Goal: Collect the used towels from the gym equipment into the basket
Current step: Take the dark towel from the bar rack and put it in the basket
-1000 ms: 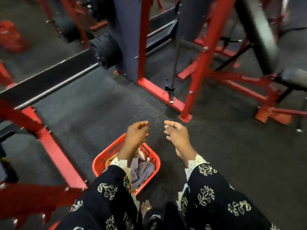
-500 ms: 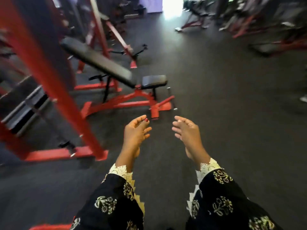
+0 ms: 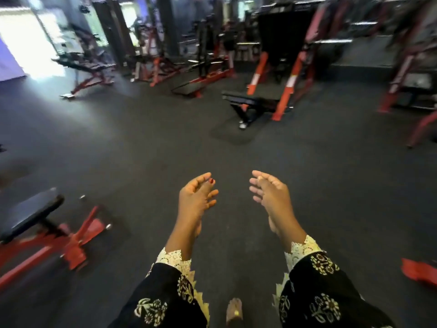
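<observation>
Two bare hands reach forward over the dark floor, and neither grips anything. Our left hand has its fingers loosely curled, with one red-painted nail showing at a fingertip. Our right hand has its fingers relaxed and slightly bent, palm turned in toward the left one. The hands are apart, with floor showing between them.

Both arms wear black sleeves with a pale flower print, the left sleeve and the right sleeve each ending in a white lace cuff. Below, between the sleeves, we see a bare foot on the floor.

At lower left stands a bench with a black pad on a red frame, blurred. A flat black bench sits further ahead, beside red uprights, and more red and black machines line the back of the room. Bright light pours in at upper left. A red shape lies at the right edge; we cannot tell what it is.

We cannot tell from this view where the towels or the basket are.
</observation>
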{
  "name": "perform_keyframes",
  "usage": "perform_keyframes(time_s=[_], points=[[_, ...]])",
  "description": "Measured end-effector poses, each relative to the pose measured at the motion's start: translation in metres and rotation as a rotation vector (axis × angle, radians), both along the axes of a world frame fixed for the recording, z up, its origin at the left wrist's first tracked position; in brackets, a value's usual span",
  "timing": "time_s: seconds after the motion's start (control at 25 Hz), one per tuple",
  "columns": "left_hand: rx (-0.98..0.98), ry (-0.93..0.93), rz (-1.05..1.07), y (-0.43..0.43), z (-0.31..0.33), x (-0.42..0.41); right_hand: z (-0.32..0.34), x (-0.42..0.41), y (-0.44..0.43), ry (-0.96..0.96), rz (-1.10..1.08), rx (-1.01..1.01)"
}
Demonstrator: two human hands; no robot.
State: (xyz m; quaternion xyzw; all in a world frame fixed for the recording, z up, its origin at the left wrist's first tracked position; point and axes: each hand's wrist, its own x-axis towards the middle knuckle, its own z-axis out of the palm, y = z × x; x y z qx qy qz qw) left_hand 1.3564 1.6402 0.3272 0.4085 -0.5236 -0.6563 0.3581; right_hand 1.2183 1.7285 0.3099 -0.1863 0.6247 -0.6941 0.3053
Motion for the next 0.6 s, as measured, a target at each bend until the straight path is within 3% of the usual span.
perform_keyframes(time_s=[0.36,0.6], points=[[0.004,0.041,-0.450,-0.083,0.026,-0.355,0.015,-0.301,-0.032,0.003,-0.456,-0.023],[-0.026,0.036,-0.665,-0.087,0.036,-0.569,0.023,-0.485,-0.025,0.022,-0.675,-0.027]])
